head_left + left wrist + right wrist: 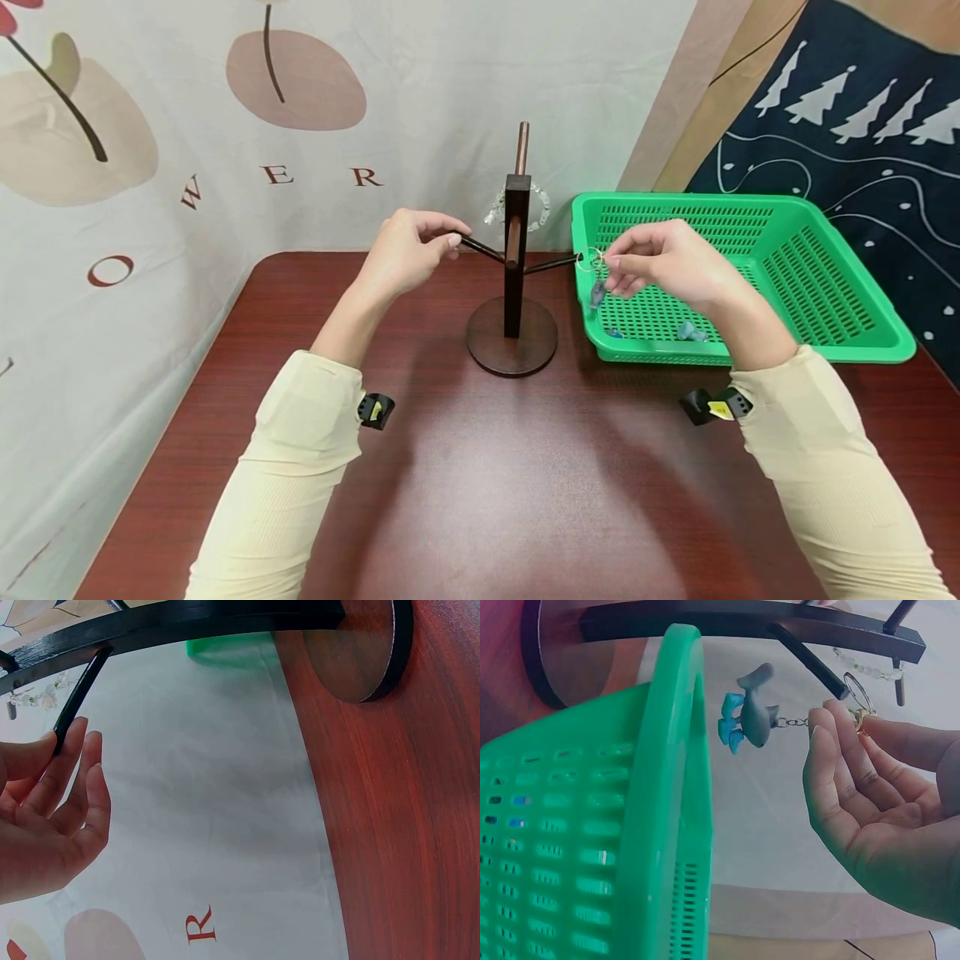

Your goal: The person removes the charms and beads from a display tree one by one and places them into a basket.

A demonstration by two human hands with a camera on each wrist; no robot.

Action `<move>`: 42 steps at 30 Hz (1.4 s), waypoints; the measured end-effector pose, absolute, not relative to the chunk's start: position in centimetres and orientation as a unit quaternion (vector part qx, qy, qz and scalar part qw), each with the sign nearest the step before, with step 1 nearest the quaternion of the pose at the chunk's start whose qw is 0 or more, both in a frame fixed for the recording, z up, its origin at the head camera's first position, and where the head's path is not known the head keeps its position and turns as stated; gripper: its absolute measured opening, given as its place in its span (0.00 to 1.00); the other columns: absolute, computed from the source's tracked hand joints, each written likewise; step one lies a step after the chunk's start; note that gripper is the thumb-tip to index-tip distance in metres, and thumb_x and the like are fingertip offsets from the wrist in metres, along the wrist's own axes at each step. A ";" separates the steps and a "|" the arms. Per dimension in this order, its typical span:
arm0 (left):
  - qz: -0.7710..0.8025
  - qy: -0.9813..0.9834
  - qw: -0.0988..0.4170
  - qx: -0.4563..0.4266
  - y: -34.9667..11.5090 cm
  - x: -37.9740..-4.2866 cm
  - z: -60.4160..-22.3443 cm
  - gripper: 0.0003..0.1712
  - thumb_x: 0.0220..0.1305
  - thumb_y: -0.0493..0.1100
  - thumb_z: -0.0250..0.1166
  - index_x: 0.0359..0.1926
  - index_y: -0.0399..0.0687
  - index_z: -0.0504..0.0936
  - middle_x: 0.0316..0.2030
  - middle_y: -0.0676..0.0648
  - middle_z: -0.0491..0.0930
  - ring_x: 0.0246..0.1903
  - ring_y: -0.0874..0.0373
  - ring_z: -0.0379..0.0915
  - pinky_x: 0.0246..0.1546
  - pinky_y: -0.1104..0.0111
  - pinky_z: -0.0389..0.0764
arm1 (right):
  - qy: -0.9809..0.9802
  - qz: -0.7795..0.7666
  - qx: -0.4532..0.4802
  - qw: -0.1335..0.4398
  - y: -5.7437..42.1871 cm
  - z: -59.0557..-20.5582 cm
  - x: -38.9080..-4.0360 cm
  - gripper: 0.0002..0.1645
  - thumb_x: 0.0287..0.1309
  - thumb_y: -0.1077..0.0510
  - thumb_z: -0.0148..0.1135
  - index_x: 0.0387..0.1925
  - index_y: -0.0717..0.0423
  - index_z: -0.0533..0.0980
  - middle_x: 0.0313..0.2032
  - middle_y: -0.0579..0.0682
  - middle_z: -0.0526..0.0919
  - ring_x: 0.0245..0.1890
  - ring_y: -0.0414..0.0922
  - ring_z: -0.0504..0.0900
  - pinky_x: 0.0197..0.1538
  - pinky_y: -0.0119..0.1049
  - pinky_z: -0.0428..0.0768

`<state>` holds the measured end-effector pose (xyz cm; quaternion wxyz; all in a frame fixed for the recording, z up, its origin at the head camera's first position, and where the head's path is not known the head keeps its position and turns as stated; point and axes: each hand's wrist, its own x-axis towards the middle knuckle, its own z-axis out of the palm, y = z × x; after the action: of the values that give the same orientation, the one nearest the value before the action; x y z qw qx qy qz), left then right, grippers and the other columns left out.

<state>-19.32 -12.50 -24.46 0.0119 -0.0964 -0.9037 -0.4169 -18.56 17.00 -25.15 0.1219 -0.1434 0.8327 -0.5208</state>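
A dark wooden stand (517, 292) with a round base and several pegs stands on the table. My left hand (411, 250) pinches the tip of its left peg (79, 697) between thumb and fingers. Between thumb and fingertips, my right hand (667, 262) holds a keychain by its gold clasp. The keychain's silver ring (859, 691) is right at the tip of the right peg (810, 661). From its chain hangs a grey dolphin charm (757, 716) with blue pieces beside it. A beaded bracelet (538, 208) hangs at the back of the stand.
A green plastic basket (750, 357) stands at the right of the table, under my right hand. In it lie a light blue piece (690, 332) and a small dark blue item (613, 333). A printed cloth (450, 100) hangs behind the table (480, 483).
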 end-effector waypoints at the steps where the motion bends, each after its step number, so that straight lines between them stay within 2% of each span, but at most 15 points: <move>1: -0.417 -0.904 0.012 -0.097 -12.5 -19.3 -24.5 0.11 0.62 0.36 0.57 0.43 0.44 0.83 0.29 0.46 0.83 0.33 0.56 0.78 0.37 0.67 0.70 | 0.835 -0.518 -0.142 0.122 17.1 -25.1 -18.6 0.10 0.60 0.65 0.56 0.38 0.71 0.75 0.26 0.59 0.81 0.27 0.50 0.82 0.35 0.41 0.80; 11: -0.416 -0.904 0.010 -0.096 -12.4 -19.2 -24.3 0.11 0.62 0.35 0.57 0.43 0.44 0.83 0.31 0.44 0.83 0.33 0.56 0.78 0.37 0.67 0.69 | 0.851 -0.495 -0.139 0.109 18.0 -24.7 -18.6 0.09 0.60 0.64 0.56 0.37 0.69 0.76 0.27 0.59 0.81 0.28 0.53 0.82 0.35 0.41 0.80; 17: -0.413 -0.905 0.012 -0.097 -12.4 -19.2 -24.3 0.11 0.62 0.35 0.57 0.43 0.45 0.83 0.30 0.45 0.83 0.33 0.56 0.78 0.36 0.67 0.69 | 0.850 -0.497 -0.133 0.108 18.7 -24.4 -18.5 0.10 0.60 0.65 0.55 0.39 0.71 0.75 0.26 0.57 0.82 0.27 0.50 0.82 0.34 0.40 0.80; 42: -0.412 -0.906 0.010 -0.096 -12.4 -19.2 -24.3 0.11 0.62 0.36 0.58 0.43 0.44 0.83 0.31 0.45 0.83 0.33 0.56 0.78 0.34 0.68 0.69 | 0.869 -0.474 -0.095 0.102 22.3 -25.0 -17.9 0.12 0.61 0.62 0.55 0.40 0.69 0.75 0.26 0.56 0.82 0.27 0.49 0.82 0.33 0.38 0.80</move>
<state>-19.20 -12.44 -24.30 0.0104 -0.0962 -0.9059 -0.4122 -17.88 22.28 -24.95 0.1018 -0.0952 0.8695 -0.4739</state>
